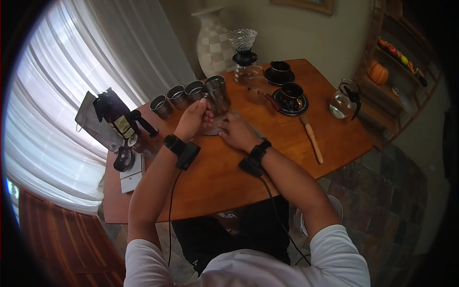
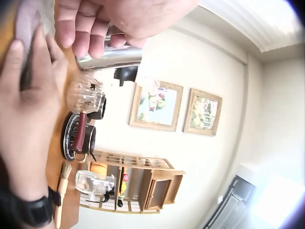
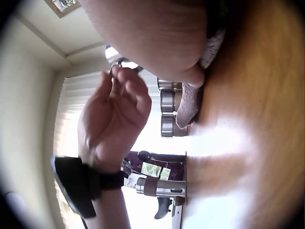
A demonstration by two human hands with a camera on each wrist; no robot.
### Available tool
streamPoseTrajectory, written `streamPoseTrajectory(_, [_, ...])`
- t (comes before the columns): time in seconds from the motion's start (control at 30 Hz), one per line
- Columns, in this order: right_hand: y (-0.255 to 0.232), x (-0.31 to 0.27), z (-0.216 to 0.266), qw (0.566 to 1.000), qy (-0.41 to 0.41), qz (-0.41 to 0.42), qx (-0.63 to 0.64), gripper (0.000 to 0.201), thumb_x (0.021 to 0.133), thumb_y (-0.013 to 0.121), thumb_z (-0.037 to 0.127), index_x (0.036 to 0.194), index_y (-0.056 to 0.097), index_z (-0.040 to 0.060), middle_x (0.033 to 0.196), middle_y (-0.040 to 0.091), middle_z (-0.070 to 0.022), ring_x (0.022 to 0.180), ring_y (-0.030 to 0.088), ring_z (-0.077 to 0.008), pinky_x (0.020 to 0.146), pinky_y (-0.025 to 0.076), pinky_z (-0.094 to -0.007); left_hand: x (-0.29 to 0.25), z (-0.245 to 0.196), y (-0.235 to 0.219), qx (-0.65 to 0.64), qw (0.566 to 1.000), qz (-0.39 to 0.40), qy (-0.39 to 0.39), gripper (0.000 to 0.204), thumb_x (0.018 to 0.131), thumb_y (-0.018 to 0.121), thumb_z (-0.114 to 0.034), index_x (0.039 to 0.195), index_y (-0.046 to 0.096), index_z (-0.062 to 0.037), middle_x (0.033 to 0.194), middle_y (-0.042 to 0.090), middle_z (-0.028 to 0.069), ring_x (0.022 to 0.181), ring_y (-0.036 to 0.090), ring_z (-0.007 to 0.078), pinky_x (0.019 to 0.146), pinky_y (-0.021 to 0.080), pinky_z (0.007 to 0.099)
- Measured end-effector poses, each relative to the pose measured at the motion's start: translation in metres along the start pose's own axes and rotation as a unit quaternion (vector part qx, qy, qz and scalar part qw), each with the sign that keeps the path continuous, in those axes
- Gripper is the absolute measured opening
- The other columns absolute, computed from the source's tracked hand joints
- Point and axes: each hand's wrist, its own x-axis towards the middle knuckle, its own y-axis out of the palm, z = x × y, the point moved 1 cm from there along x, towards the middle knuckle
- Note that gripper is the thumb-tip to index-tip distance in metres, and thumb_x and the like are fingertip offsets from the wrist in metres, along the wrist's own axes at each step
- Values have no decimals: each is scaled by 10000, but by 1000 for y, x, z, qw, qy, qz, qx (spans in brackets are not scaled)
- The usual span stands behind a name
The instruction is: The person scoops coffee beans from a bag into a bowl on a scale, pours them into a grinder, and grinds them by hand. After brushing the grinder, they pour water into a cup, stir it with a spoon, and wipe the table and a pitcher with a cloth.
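Note:
My left hand grips a steel milk pitcher at its handle side, thumb uppermost. In the left wrist view the pitcher shows partly behind the curled fingers. Its base is close over a grey cloth on the table. My right hand rests palm down on that cloth, fingers extended. In the right wrist view the thick cloth pokes out from under the right hand. The left hand is raised beside it, fingers bent inward.
Steel canisters line the table's left side, near a coffee bag and a white scale. Behind stands a glass dripper. Black cups on saucers, a wooden-handled brush and a glass water jug are to the right.

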Motion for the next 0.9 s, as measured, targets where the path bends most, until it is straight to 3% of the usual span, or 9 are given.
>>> streamPoseTrajectory(0.37, [-10, 4, 6, 988, 94, -28, -123, 186, 871, 732, 209, 901, 754, 27, 1060, 638, -164, 960, 642, -380, 862, 526, -487, -97, 44, -65, 117, 991, -48, 52, 303, 1118, 505, -296, 946, 620, -75, 850, 520, -17, 798, 519, 110, 763, 421, 243])
streamPoseTrajectory(0.47, [-3, 8, -15, 997, 65, -8, -49, 213, 910, 724, 223, 959, 753, 19, 950, 682, -117, 817, 671, -290, 766, 536, -450, -96, 49, -69, 352, 892, -142, 247, 278, 1097, 548, -252, 934, 645, -49, 895, 534, 19, 873, 547, 163, 839, 446, 290])
streamPoseTrajectory(0.53, [-3, 11, -20, 942, 179, 51, 278, 271, 954, 720, 258, 1052, 732, 5, 849, 681, -54, 767, 645, -168, 704, 515, -365, -96, 46, -65, 289, 898, -168, 285, 274, 1080, 578, -236, 918, 663, -32, 929, 560, 58, 935, 571, 207, 908, 451, 332])
streamPoseTrajectory(0.57, [-6, 12, -15, 943, 180, 52, 274, 271, 954, 720, 258, 1052, 732, 5, 849, 681, -54, 767, 645, -168, 704, 515, -365, -100, 42, -64, 285, 899, -168, 286, 274, 1080, 578, -236, 918, 663, -32, 929, 560, 58, 935, 571, 207, 908, 451, 332])
streamPoseTrajectory(0.63, [-22, 18, 4, 804, 284, -24, 522, 302, 981, 721, 280, 1094, 718, 0, 824, 650, -20, 776, 604, -99, 688, 487, -294, -108, 33, -64, 300, 914, -103, 253, 268, 1093, 541, -213, 930, 634, -22, 946, 579, 68, 971, 561, 210, 927, 438, 324])
streamPoseTrajectory(0.73, [-29, 17, 35, 813, 244, -144, 509, 273, 998, 702, 239, 1099, 700, -14, 899, 650, -27, 821, 609, -98, 715, 478, -269, -110, 42, -66, 168, 980, -67, 87, 227, 1078, 571, -226, 1009, 637, -20, 949, 590, 94, 968, 601, 245, 874, 475, 357])
streamPoseTrajectory(0.77, [-26, 18, 42, 815, 243, -141, 507, 273, 998, 702, 239, 1099, 700, -14, 899, 650, -27, 821, 609, -98, 715, 478, -269, -108, 46, -69, 165, 980, -69, 89, 227, 1078, 571, -226, 1009, 637, -20, 949, 590, 94, 968, 601, 245, 874, 475, 357])
streamPoseTrajectory(0.83, [-22, 18, 58, 952, 65, -191, 232, 240, 982, 700, 186, 1111, 693, -17, 1032, 665, -73, 909, 646, -181, 789, 504, -304, -105, 56, -72, 279, 935, -70, 206, 214, 1075, 567, -206, 1036, 617, -2, 1008, 591, 109, 1001, 607, 256, 881, 492, 367])
streamPoseTrajectory(0.9, [-13, 21, 77, 977, -28, -142, 157, 240, 967, 695, 158, 1129, 683, -19, 1096, 660, -101, 979, 651, -236, 821, 513, -332, -109, 55, -66, 289, 929, -73, 220, 202, 1071, 571, -193, 1060, 628, 1, 1061, 584, 119, 1012, 608, 261, 897, 494, 368])
